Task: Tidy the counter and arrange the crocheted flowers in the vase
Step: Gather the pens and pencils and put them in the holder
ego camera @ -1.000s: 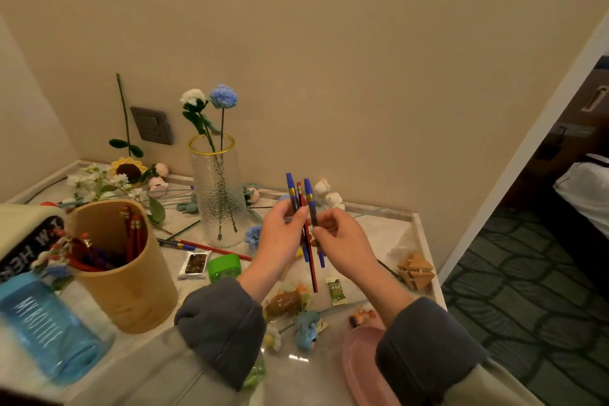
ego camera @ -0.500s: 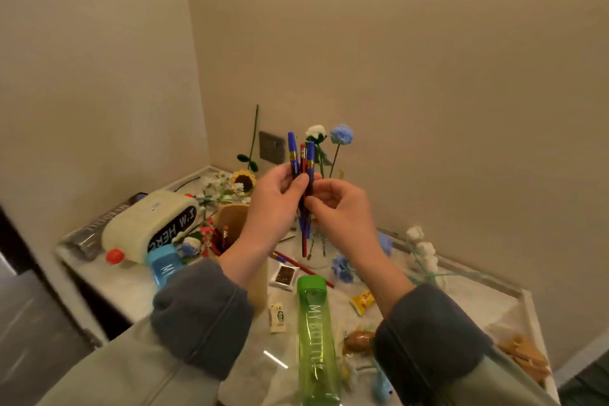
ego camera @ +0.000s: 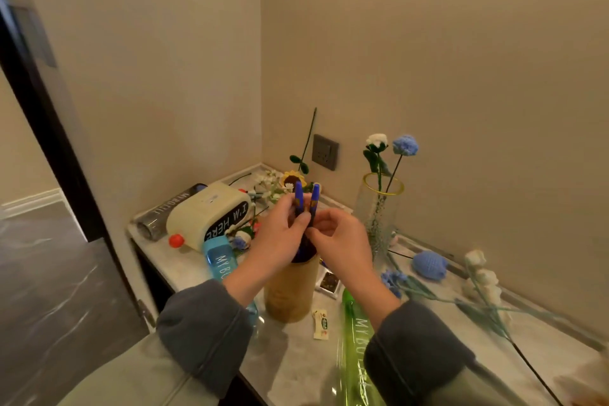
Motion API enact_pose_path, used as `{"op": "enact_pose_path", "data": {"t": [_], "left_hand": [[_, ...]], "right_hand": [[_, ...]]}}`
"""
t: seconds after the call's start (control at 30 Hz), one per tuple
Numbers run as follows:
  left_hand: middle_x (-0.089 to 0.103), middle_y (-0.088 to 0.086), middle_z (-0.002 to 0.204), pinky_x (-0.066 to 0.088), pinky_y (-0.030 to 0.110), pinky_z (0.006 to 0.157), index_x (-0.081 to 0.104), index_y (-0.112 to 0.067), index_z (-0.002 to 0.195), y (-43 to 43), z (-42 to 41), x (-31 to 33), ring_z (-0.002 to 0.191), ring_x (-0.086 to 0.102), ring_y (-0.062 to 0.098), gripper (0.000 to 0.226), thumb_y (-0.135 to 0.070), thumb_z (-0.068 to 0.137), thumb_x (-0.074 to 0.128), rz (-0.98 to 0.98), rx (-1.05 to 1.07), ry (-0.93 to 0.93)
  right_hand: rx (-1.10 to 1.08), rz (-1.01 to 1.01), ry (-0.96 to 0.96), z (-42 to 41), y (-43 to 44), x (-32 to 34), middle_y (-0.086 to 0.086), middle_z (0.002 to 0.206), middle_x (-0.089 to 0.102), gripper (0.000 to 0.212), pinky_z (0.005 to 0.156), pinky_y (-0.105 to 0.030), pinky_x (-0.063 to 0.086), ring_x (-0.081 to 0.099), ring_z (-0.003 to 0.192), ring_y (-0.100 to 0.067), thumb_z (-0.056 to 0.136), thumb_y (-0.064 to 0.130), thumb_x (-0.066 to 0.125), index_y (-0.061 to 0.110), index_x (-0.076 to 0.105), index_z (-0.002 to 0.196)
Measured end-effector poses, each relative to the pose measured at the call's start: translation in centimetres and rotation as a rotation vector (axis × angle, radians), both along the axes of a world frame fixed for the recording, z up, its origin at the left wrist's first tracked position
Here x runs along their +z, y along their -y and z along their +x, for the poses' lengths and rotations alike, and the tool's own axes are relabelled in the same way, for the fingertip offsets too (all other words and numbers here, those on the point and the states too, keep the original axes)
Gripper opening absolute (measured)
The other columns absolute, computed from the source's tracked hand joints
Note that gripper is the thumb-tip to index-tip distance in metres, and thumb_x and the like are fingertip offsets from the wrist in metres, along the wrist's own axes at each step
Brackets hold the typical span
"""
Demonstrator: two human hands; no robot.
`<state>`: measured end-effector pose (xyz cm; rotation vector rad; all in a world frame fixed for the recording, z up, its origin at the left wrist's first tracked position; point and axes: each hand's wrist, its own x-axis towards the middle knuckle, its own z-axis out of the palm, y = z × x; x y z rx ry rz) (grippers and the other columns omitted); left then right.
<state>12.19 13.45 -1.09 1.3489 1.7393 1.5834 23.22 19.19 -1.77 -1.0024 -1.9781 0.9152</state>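
I'm holding both hands together over the tan pen cup [ego camera: 291, 287]. The left hand [ego camera: 280, 234] is curling round a bunch of blue-capped pens [ego camera: 299, 198] and the right hand [ego camera: 342, 241] is pinching the same bunch with thumb and forefinger. The pens are standing near upright, long axis vertical, caps pointing up and splaying slightly, lower ends going down into the cup mouth.

The marble counter [ego camera: 296, 359] is sitting in a wall corner. A raised lip is running along the back and left walls, and the front edge is dropping off beside my left sleeve toward the dark door frame [ego camera: 49, 128]. Bare marble is showing at front right, past the green bottle [ego camera: 356, 336].

The green bottle is lying down and reading "MY BOTTLE". The blue bottle [ego camera: 220, 260] is showing "MY BO", the rest hidden by my left wrist. The clear bottle [ego camera: 164, 214] by the wall is reading "MYBOTTLE". The cream clock [ego camera: 204, 211] is reading "I'M HERE", upside down to me. Print on the small white sachet [ego camera: 321, 323] is too small to read.

The glass vase [ego camera: 379, 208] is standing just right of my hands, holding a white crocheted flower [ego camera: 376, 140] and a blue crocheted flower [ego camera: 406, 145], stems upright. More crocheted flowers are lying flat at right, with a sunflower [ego camera: 291, 179] in the corner.
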Motion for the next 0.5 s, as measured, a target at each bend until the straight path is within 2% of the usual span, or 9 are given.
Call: {"op": "enact_pose_path", "data": {"t": [0.13,0.23,0.3,0.4,0.5], "left_hand": [[0.058,-0.023,0.118,0.044,0.003,0.086,0.047,-0.038,0.123,0.0,-0.3,-1.1,0.109,0.051,-0.017,0.047,-0.003,0.093,0.053,0.006,-0.034,0.081],[0.058,-0.022,0.120,0.039,0.000,0.088,0.046,-0.030,0.133,0.1,-0.1,-0.9,0.113,0.050,-0.016,0.048,-0.003,0.093,0.052,0.062,0.004,0.073],[0.060,-0.022,0.119,0.039,0.003,0.094,0.049,-0.032,0.130,0.1,0.2,-0.6,0.115,0.052,-0.011,0.045,-0.004,0.094,0.051,0.141,0.039,0.042],[0.062,-0.022,0.115,0.041,0.012,0.100,0.053,-0.040,0.120,0.1,0.6,-0.1,0.115,0.054,-0.006,0.042,-0.007,0.095,0.051,0.240,0.076,0.015],[0.061,-0.021,0.116,0.044,0.015,0.096,0.053,-0.042,0.116,0.0,0.5,-0.3,0.116,0.053,-0.005,0.040,-0.009,0.094,0.050,0.274,0.165,0.005]], "right_hand": [[0.009,-0.039,-0.015,0.6,-0.2,-1.2,0.014,0.088,0.071,0.024,0.077,-0.033,0.059,0.067,0.084,0.001,0.079,0.013,0.069,0.027,0.069,0.099],[0.020,-0.050,-0.081,1.0,-0.5,-1.6,0.010,0.088,0.072,0.025,0.080,-0.035,0.059,0.069,0.084,-0.004,0.081,0.008,0.067,0.027,0.069,0.096],[-0.001,-0.056,-0.128,1.3,-0.7,-1.8,0.010,0.086,0.072,0.022,0.076,-0.039,0.059,0.069,0.078,-0.008,0.083,0.010,0.065,0.028,0.070,0.095],[-0.059,-0.061,-0.127,1.9,-1.1,-2.3,0.017,0.081,0.067,0.026,0.065,-0.043,0.059,0.066,0.066,-0.007,0.083,0.015,0.063,0.040,0.064,0.092],[-0.016,-0.168,-0.004,2.3,-1.3,-2.6,0.015,0.088,0.064,0.026,0.067,-0.046,0.059,0.065,0.072,-0.008,0.083,0.029,0.065,0.041,0.057,0.105]]}}
